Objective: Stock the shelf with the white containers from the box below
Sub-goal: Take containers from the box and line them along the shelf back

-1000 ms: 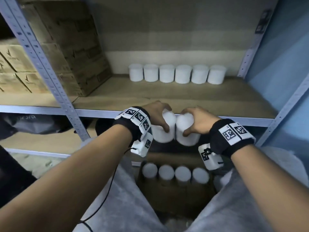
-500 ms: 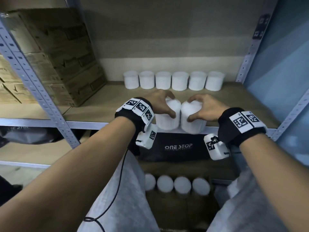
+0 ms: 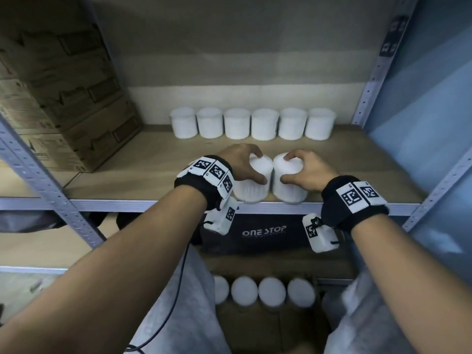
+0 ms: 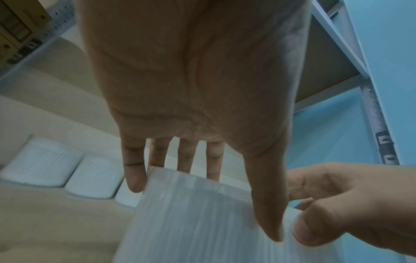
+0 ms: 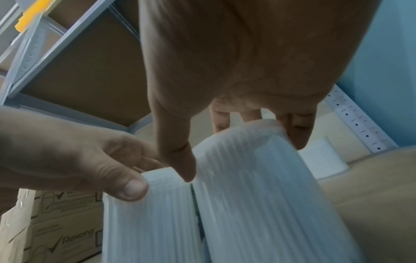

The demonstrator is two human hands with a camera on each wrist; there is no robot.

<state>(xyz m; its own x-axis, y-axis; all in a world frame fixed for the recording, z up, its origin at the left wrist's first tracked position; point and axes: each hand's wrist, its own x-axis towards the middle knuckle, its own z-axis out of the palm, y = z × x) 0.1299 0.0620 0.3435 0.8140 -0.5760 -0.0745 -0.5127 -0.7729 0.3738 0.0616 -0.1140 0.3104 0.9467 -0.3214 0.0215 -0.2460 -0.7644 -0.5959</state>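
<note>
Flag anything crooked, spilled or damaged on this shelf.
Nothing stands out. The six white containers at the back stand upright in an even row, and the two held containers, one in the left hand and one in the right hand, are upright side by side near the front edge.

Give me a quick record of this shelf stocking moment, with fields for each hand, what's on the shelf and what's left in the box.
left hand: grips left container from above
right hand: grips right container from above
held containers: side by side at the shelf front edge; set down or not, cannot tell
back row: six white containers against the rear wall
box below: four white lids visible
cardboard cartons: stacked at shelf's left
</note>
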